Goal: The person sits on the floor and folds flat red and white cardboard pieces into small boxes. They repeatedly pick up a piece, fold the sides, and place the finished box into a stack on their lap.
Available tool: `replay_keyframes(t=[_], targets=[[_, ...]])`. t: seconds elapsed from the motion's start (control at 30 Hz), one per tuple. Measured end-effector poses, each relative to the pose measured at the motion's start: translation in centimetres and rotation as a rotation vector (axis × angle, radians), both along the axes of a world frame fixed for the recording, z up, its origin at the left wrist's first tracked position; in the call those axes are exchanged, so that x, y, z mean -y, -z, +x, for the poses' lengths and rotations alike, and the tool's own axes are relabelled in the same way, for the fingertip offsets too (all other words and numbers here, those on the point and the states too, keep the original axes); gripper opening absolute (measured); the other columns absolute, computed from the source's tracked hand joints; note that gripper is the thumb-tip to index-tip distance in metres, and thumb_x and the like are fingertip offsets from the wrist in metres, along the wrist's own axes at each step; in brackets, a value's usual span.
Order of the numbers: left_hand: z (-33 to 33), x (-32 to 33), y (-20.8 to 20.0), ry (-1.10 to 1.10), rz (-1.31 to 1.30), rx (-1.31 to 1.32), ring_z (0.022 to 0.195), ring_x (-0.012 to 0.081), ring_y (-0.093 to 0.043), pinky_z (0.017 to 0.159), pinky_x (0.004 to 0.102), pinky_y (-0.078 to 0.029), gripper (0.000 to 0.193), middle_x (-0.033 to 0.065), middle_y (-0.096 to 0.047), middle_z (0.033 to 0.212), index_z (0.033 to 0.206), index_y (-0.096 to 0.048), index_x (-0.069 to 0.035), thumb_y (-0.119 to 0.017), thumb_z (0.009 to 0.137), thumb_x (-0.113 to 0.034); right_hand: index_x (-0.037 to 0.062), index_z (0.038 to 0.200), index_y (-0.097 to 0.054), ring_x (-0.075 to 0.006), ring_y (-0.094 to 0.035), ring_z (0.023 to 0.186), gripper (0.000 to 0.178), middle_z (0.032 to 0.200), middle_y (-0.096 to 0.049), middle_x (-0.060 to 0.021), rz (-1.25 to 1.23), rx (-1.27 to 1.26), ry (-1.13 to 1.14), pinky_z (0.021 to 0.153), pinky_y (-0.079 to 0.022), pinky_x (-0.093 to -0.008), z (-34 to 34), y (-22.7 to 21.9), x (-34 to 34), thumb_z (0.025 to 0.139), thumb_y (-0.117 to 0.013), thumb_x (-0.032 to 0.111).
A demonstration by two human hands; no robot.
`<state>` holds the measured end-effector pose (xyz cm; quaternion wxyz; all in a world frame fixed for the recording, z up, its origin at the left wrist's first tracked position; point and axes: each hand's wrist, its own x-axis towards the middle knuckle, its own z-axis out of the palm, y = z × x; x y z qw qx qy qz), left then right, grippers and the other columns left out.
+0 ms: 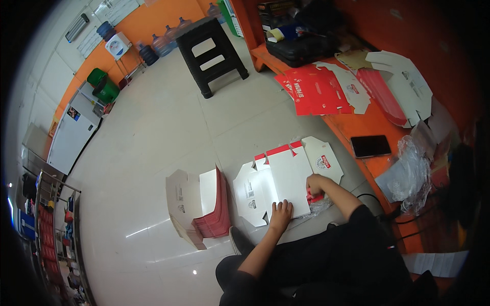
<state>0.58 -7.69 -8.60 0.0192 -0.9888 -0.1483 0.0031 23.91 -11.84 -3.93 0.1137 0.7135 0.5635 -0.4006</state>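
Note:
In front of me lies a flat cardboard box blank [286,176], white on its upper face, with red edge flaps and a printed side panel. My left hand [281,215] rests on its near edge, fingers laid out on the white board. My right hand [318,184] is curled at the blank's near right corner, closed on a small red flap; the fingertips are partly hidden. Clear plastic wrap [320,206] shows beneath that corner. To the left stands a stack of nested folded boxes [214,211], white inside and red outside.
On the orange shelf [341,127] at right lie red box blanks [319,92], a stack of white-and-red boxes [408,84], a black phone [370,146] and crumpled plastic [411,173]. A black stool [212,53] stands on the tiled floor ahead. A metal rack [53,229] is far left.

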Motion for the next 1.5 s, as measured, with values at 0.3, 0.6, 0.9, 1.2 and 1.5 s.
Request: replay_keyframes(t=[0.3,0.6,0.9,1.2,1.5], targets=[[0.9,-1.0,-2.0,0.008,-0.249,-0.014,0.094,0.0264,-0.055,0.077,0.0419,-0.044,0.028,0.0123,-0.053,0.096,0.098,-0.055,-0.002,-0.055,0.072,-0.013,-0.0001,0.095,-0.055,-0.0258,-0.054,0.093,0.033,0.098,-0.053,-0.0147,0.619,0.293,-0.294,0.074,-0.049,-0.0391,-7.3,-1.6,5.1,0.07,-0.066,0.019],[1.4,-1.2,-0.5,0.011,-0.118,0.034,0.093,0.0256,-0.055,0.071,0.0381,-0.048,0.019,0.0095,-0.054,0.096,0.095,-0.056,-0.004,-0.054,0.077,-0.008,-0.0012,0.081,-0.058,-0.0275,-0.054,0.087,0.013,0.087,-0.055,-0.0141,0.8,0.267,-0.29,0.07,-0.05,-0.0373,-7.6,3.1,4.9,0.075,-0.052,0.009],[7.0,-8.5,-1.8,0.034,-0.54,-0.396,0.075,0.0323,-0.064,0.069,0.0376,-0.052,0.024,0.0184,-0.066,0.078,0.077,-0.069,-0.004,-0.069,0.068,-0.027,0.0033,0.087,-0.068,-0.03,-0.064,0.086,0.026,0.089,-0.066,-0.018,0.178,-0.03,-0.063,0.077,-0.05,-0.0387,-3.8,-0.8,-2.4,0.068,-0.072,0.021],[-0.2,-7.4,-3.4,-0.051,-0.67,0.171,0.103,0.0282,-0.054,0.086,0.0411,-0.045,0.07,0.017,-0.056,0.111,0.112,-0.055,-0.001,-0.077,0.059,-0.041,0.0147,0.093,-0.07,-0.0293,-0.064,0.082,0.028,0.087,-0.067,-0.0142,0.235,-0.165,0.028,0.075,-0.05,-0.0364,-0.7,0.5,-1.1,0.067,-0.074,0.024],[-2.3,-4.4,-0.7,-0.039,-0.133,0.107,0.097,0.0249,-0.05,0.078,0.0434,-0.043,0.029,0.0097,-0.049,0.098,0.094,-0.053,-0.003,-0.059,0.069,-0.014,0.0039,0.083,-0.066,-0.0296,-0.064,0.084,0.017,0.086,-0.065,-0.0155,0.258,0.315,-0.177,0.076,-0.05,-0.0412,-5.8,-1.1,-0.3,0.068,-0.065,0.012]])
